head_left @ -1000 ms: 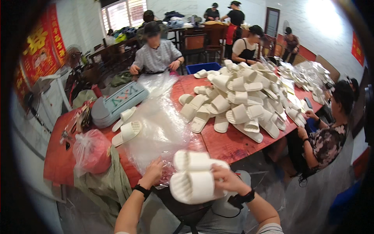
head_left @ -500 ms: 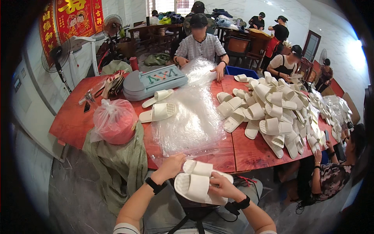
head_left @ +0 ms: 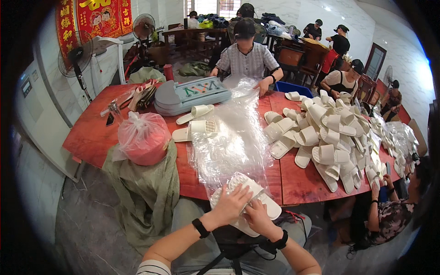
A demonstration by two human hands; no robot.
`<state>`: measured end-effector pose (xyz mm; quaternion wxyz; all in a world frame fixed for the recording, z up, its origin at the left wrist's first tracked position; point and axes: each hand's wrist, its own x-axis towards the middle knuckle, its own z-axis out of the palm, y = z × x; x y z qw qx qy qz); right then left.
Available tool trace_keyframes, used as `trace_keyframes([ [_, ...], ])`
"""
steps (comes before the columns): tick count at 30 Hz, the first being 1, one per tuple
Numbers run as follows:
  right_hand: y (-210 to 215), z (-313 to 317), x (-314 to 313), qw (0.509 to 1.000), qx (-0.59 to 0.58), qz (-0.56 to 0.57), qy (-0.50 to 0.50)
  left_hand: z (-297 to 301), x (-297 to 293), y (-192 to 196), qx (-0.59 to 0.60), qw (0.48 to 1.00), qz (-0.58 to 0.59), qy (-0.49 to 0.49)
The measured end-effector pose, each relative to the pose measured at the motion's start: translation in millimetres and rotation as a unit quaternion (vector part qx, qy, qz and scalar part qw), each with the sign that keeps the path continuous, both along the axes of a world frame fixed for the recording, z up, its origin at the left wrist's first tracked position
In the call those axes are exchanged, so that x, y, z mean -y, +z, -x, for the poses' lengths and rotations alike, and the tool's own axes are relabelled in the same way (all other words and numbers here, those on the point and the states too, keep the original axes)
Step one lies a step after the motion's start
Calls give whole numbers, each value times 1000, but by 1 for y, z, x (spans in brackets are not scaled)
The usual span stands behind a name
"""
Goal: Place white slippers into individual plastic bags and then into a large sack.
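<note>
Since half a second ago your pair of white foam slippers (head_left: 245,201) has turned sole-up and moved to the near edge of the red wooden table (head_left: 91,133), partly inside a clear plastic bag (head_left: 229,137). Your left hand (head_left: 231,205) lies flat on top, fingers spread; your right hand (head_left: 257,217) curls around the lower side, fingers together. Two loose slippers (head_left: 195,123) lie mid-table, a big white pile (head_left: 330,137) sits to the right, one pink-filled knotted plastic bag (head_left: 143,137) to the left, and red banners (head_left: 94,18) hang on the far wall.
</note>
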<state>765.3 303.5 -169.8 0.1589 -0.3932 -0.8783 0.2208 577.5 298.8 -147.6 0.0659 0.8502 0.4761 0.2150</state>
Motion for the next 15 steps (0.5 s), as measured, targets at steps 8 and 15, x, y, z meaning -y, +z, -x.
trace_keyframes([
  [8, -32, -4, -15, 997, -17, -39, -57, 4, 10, 12, 47, 996, 38, -71],
  [15, -63, 20, -31, 950, -33, -306, -54, -17, 10, 14, 82, 986, 35, -139],
])
